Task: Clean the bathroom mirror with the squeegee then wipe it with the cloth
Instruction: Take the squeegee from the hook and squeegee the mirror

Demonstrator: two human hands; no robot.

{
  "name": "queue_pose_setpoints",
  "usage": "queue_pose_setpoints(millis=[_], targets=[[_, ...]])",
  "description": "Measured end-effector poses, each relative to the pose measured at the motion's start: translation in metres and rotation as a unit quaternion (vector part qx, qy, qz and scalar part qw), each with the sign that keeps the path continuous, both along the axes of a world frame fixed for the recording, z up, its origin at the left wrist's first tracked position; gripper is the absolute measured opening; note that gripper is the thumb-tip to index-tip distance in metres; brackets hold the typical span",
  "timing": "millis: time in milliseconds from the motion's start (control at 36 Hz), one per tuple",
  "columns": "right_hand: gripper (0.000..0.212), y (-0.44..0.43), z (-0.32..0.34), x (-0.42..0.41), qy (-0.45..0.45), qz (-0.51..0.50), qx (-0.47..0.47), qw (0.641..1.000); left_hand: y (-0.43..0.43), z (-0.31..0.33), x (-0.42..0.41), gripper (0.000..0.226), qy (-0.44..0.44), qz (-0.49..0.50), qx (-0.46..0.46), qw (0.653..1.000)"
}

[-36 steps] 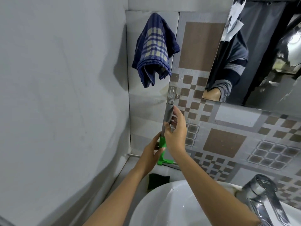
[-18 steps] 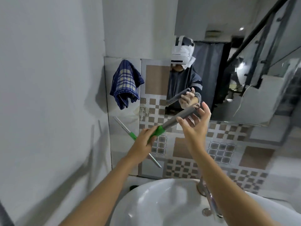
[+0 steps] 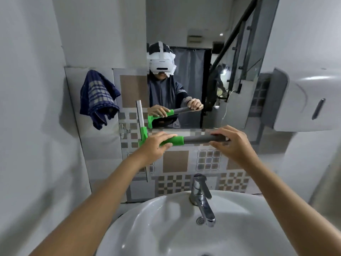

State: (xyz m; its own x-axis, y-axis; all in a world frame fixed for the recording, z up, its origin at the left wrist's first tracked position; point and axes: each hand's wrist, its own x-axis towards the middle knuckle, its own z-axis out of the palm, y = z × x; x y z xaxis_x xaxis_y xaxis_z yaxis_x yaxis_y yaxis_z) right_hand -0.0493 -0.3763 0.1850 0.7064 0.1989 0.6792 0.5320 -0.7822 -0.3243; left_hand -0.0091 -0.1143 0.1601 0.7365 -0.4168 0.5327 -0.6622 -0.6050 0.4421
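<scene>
I hold the squeegee (image 3: 193, 139) level in front of the tiled wall, just below the mirror (image 3: 212, 61). Its handle is grey with a green neck, and its blade stands upright at the left end. My left hand (image 3: 156, 145) grips the green neck. My right hand (image 3: 232, 143) holds the grey handle end. The blue checked cloth (image 3: 97, 98) hangs on the wall to the left of the mirror, apart from both hands. The mirror reflects a person holding the squeegee.
A white basin (image 3: 166, 228) with a chrome tap (image 3: 201, 196) sits directly below my arms. A white wall dispenser (image 3: 302, 98) sticks out at the right beside the mirror. A plain grey wall closes in on the left.
The squeegee came off its wall hook, swung from upright to level, and now sits higher and further right. My right hand slid out to the handle end. The view rose toward the mirror.
</scene>
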Motion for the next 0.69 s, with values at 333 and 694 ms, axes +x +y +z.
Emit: queue_pose_setpoints(millis=[333,694], targets=[[0.043,-0.011,0.010,-0.004,-0.061,-0.030,-0.171,0.983,-0.066,0.028,0.005,0.037,-0.065,-0.081,0.012,0.995],[0.037,-0.052,0.080,0.042,-0.192,-0.047,-0.116,0.973,-0.103,0.105,0.032,0.043,-0.299,0.036,0.026,0.953]])
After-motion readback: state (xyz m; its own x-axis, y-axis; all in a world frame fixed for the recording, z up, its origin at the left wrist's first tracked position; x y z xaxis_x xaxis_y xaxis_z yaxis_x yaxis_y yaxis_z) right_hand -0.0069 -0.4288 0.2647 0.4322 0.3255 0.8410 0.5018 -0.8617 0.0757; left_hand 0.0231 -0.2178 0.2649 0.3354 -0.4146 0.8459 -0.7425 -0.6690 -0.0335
